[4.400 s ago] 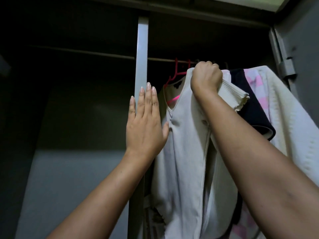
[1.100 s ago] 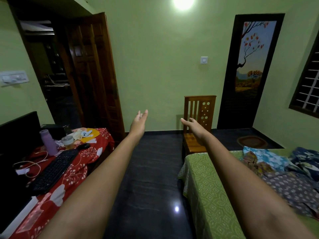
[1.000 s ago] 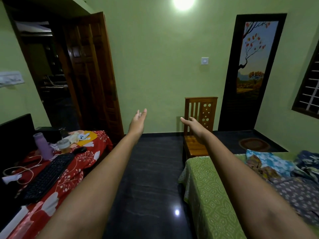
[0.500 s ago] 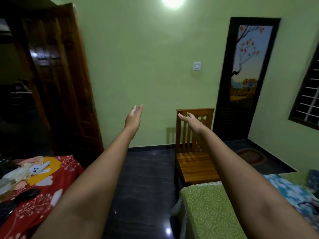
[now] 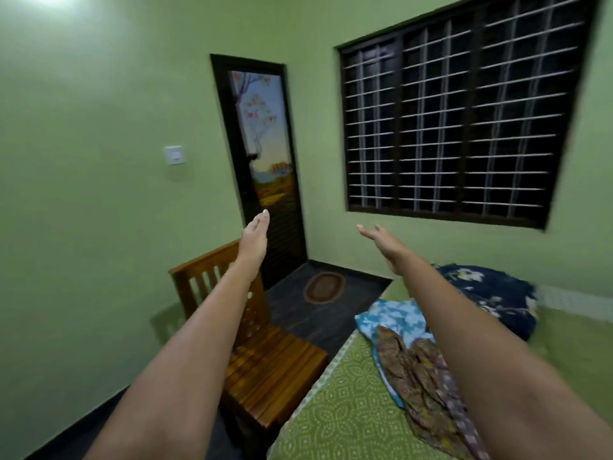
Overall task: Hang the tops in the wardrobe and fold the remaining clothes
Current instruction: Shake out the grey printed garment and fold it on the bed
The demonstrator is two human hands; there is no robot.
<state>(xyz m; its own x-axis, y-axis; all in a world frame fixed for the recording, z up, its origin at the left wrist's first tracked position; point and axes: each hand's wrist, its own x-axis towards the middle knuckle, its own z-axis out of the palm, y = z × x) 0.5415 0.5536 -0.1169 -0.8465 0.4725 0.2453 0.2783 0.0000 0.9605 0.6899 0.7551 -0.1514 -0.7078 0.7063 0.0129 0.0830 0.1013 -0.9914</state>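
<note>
A rumpled heap of clothes lies on the bed with the green patterned cover (image 5: 341,413): a blue-and-white printed cloth (image 5: 393,318) nearest the foot end, a long brown-and-mustard printed garment (image 5: 418,373) stretched across it with its length running from the blue piece back toward the person, and a dark navy floral bundle (image 5: 491,293) near the wall under the barred window (image 5: 457,117). Both arms are held out above all this; the left hand (image 5: 255,239) and the right hand (image 5: 381,240) have straight fingers and hold nothing. A slatted wooden chair (image 5: 265,356) stands just beside the bed.
</note>
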